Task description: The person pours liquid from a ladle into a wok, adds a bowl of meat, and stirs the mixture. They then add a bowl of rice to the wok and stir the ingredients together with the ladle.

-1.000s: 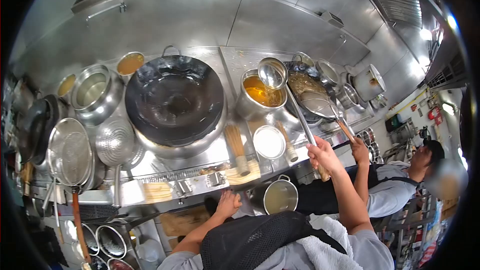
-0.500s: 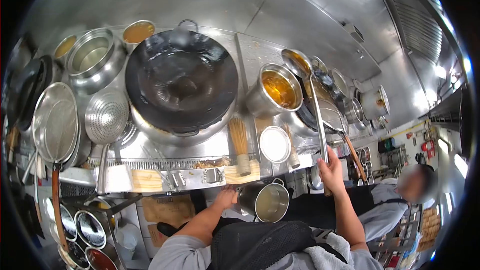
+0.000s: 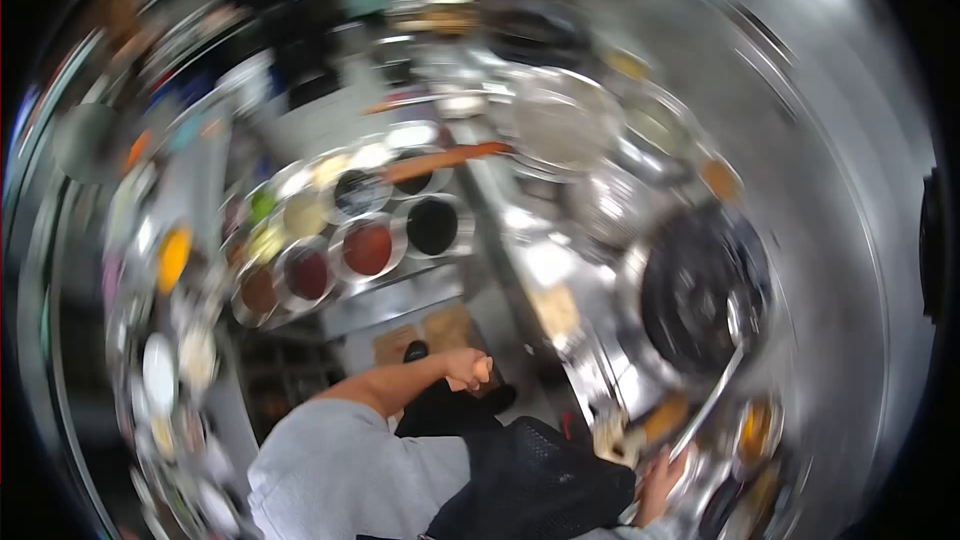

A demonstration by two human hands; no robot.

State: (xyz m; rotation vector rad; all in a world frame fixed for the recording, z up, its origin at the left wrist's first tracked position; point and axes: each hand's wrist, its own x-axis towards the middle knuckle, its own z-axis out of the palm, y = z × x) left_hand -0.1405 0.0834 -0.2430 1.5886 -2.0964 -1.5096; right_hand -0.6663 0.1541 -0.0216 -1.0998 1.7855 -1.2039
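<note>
My right hand (image 3: 660,478) is closed round the long handle of a metal ladle (image 3: 712,405). The ladle's bowl reaches over the dark wok (image 3: 680,290) on the stove. My left hand (image 3: 466,368) is a blurred fist in front of my body, away from the stove edge; I cannot tell what is in it. Behind the ladle handle stands a metal pot of yellow-orange liquid (image 3: 756,432). A bamboo brush (image 3: 664,418) lies near the handle, by the front of the stove.
Several metal containers of sauces, one with red sauce (image 3: 368,247), stand left of the stove. A mesh strainer (image 3: 565,120) with a wooden handle and a perforated skimmer (image 3: 605,202) lie beyond the wok. Food containers line the far left.
The view has swung left and blurred, bringing the sauces into sight. The ladle has moved from beside the oil pot to over the wok. The pot near my left hand no longer shows.
</note>
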